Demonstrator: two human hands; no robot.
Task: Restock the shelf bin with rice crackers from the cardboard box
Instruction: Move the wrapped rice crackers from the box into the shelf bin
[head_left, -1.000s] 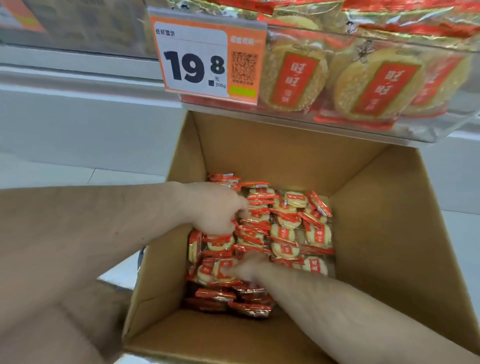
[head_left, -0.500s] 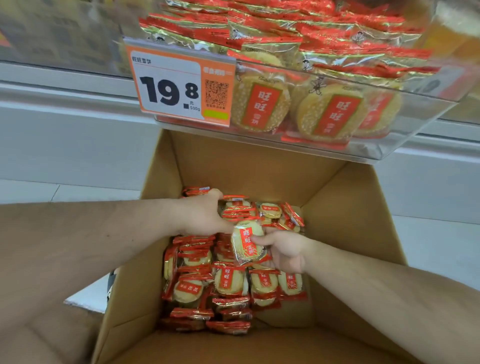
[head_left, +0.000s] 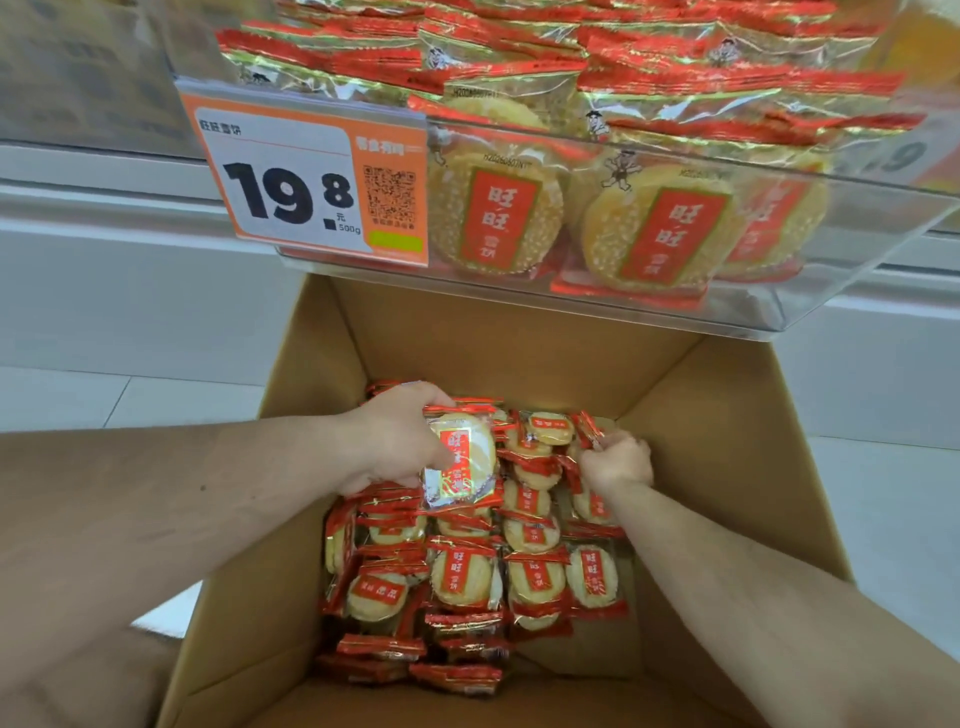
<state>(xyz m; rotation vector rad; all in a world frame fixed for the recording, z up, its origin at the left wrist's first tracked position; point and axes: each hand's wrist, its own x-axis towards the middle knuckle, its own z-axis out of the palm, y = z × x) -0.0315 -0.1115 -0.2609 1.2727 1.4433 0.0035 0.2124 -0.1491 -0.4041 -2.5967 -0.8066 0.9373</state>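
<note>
Gripping a cracker packet (head_left: 460, 457), the left hand (head_left: 395, 441) hides its edge; the right hand's (head_left: 615, 462) curled fingers pinch another packet (head_left: 589, 428) at centre-right — price tag (head_left: 306, 176) reads 19.8.

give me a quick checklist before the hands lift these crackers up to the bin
1. Left hand grips a cracker packet: ok.
2. Right hand has a packet: cannot tell, its fingers curl at packets in the cardboard box, grasp hidden.
3. Path up to the shelf bin unobstructed: ok.
4. Room left in the bin: cannot tell, packets already pile above its clear front.
5. Stock left in the box: ok.
</note>
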